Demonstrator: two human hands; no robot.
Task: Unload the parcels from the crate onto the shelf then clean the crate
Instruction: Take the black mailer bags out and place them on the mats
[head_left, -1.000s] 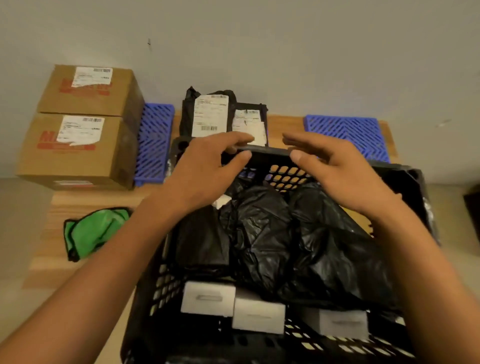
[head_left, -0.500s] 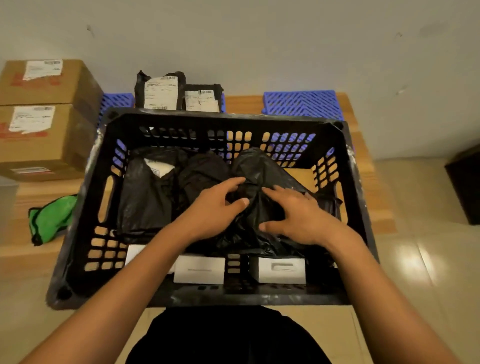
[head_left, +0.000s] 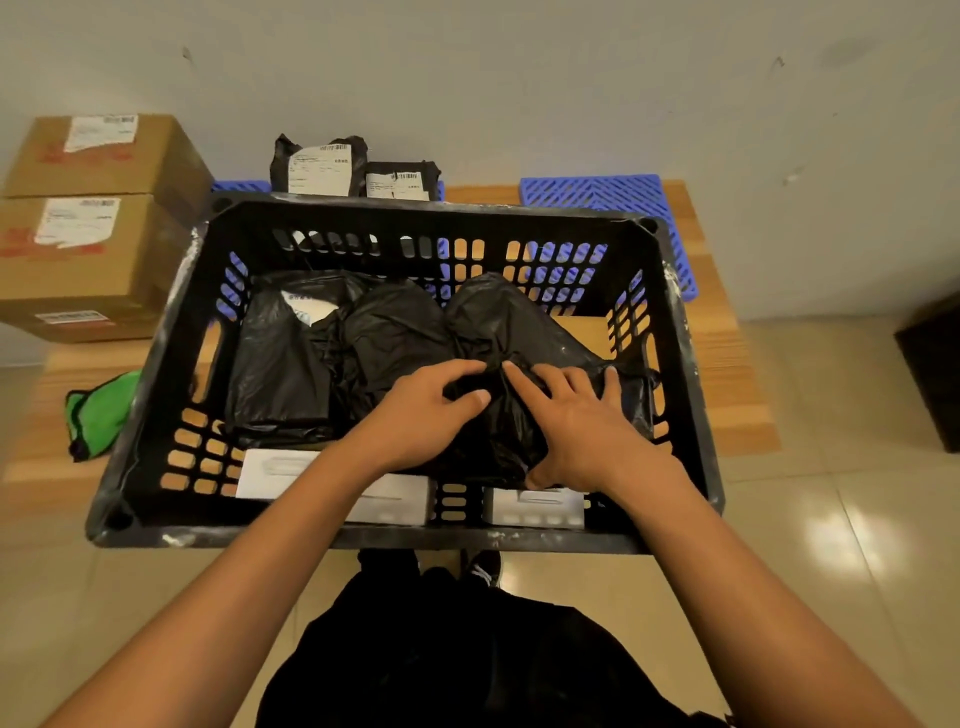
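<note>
A black slotted crate stands on the low wooden shelf. Inside lie several black plastic-wrapped parcels, one on the left with a white label showing, and three small white boxes along the near wall. My left hand and my right hand both grip the crumpled black parcel at the crate's right middle. Two labelled black parcels stand on the shelf behind the crate, against the wall.
Two stacked cardboard boxes sit at the shelf's left. A green cloth lies left of the crate. Blue plastic grids lie at the back of the shelf. A dark object stands on the tiled floor at right.
Both hands came down from the crate's far rim into the crate and closed on the crumpled black parcel. The view shifted back, showing the whole crate.
</note>
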